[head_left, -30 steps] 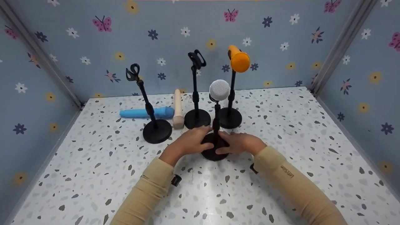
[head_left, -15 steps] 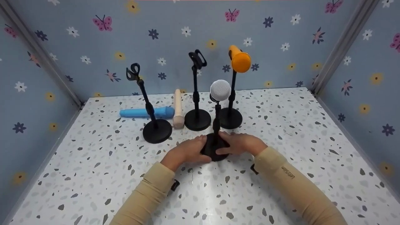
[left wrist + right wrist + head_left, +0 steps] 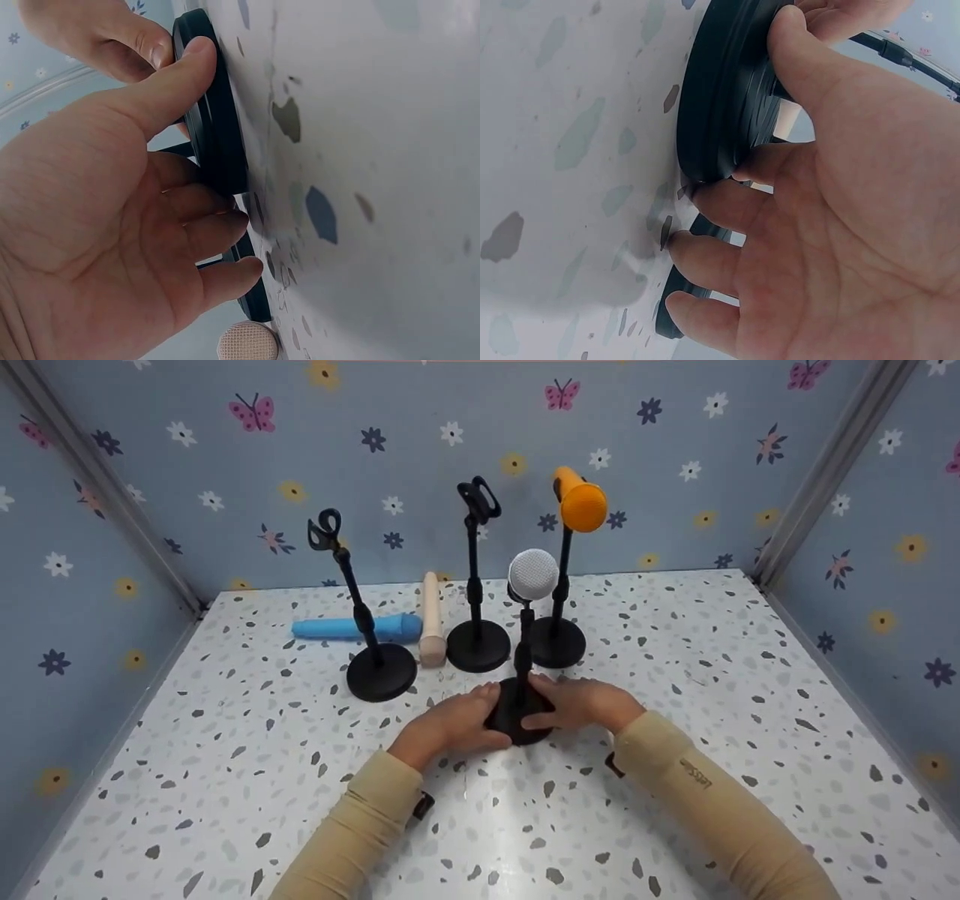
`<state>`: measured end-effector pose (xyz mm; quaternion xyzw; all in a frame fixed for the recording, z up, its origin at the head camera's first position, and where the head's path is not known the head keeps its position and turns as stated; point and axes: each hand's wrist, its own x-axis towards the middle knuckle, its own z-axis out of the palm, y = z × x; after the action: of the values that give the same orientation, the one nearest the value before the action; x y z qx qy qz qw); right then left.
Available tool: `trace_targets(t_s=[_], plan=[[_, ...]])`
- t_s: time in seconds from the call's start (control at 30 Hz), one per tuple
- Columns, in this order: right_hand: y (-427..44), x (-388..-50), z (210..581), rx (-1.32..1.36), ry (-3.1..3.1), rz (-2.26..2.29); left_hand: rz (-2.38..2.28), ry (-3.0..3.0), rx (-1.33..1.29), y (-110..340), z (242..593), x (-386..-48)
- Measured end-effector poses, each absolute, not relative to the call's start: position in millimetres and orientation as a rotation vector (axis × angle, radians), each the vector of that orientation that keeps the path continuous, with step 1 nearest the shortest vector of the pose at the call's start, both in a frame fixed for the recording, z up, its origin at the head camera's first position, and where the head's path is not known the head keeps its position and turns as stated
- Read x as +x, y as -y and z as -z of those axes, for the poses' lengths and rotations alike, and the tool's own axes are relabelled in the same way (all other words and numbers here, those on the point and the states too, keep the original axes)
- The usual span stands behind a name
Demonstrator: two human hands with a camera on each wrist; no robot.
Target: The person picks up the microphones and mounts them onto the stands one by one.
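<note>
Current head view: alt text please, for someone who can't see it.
A person's left hand and right hand hold the round base of a black stand carrying a white-headed microphone. Farther back, another stand carries an orange microphone and two stands have empty clips. A blue microphone and a cream microphone lie on the speckled table.

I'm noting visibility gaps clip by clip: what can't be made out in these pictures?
White mic: head view; most of its handle is hidden behind its round head.
Blue mic: head view; the left stand's pole hides a strip.
Beige mic: left wrist view; the bottom edge cuts it off.
Right hand: head view; the hand itself hides some fingers.
</note>
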<state>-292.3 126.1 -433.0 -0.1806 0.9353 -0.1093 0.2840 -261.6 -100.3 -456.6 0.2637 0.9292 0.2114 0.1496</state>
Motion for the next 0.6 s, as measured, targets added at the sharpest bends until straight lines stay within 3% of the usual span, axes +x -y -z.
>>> trace_targets(t_s=[0.6], plan=[[-169, -292, 429, -0.467, -2.476, 0.275, -0.533, -2.640, 0.777, 56, 453, -268]])
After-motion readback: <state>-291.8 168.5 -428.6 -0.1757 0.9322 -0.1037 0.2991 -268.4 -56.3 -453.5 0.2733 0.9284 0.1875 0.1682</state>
